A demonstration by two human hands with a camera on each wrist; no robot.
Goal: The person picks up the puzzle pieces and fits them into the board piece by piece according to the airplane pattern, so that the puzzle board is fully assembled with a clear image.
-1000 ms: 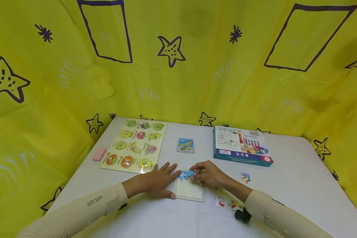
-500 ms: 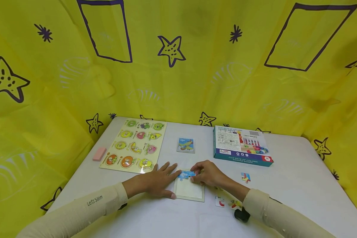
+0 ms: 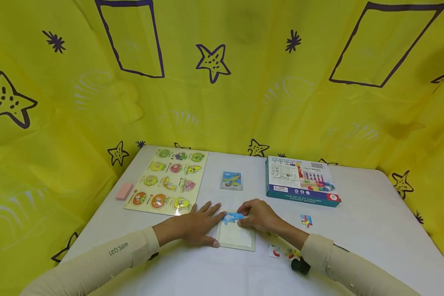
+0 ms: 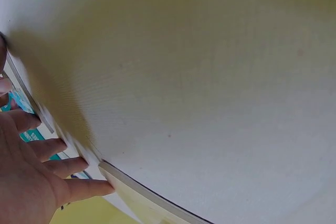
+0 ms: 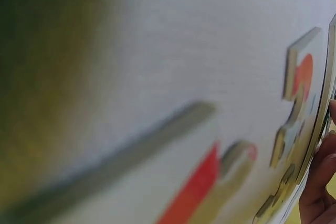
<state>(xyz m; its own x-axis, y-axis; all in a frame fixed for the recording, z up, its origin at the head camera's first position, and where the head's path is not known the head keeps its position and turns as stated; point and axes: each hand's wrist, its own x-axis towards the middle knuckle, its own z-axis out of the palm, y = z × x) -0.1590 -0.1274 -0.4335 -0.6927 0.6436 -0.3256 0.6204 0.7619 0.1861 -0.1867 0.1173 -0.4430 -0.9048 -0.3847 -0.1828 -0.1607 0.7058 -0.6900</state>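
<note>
A small wooden puzzle tray (image 3: 237, 247) lies in front of the person, with blue sky jigsaw pieces (image 3: 230, 217) along its far edge. My left hand (image 3: 200, 226) rests flat with spread fingers at the tray's left side, one fingertip touching the blue pieces. In the left wrist view, the fingers (image 4: 65, 166) are straight and hold nothing. At the tray's far right corner, my right hand (image 3: 260, 216) pinches a blue puzzle piece between thumb and fingers, which cover most of it. Only part of that hand (image 5: 319, 182) shows in the right wrist view.
Loose puzzle pieces (image 3: 274, 250) lie beneath the right forearm, and another piece (image 3: 306, 220) sits farther right. Behind the tray is an airplane picture puzzle (image 3: 231, 180). A fruit peg board (image 3: 166, 181), pink block (image 3: 124, 191) and beaded-boxes carton (image 3: 301, 181) stand around it.
My right hand has shifted the blue piece slightly right, and the blue strip now lies straighter along the tray's far edge. The left hand has stayed in place.
</note>
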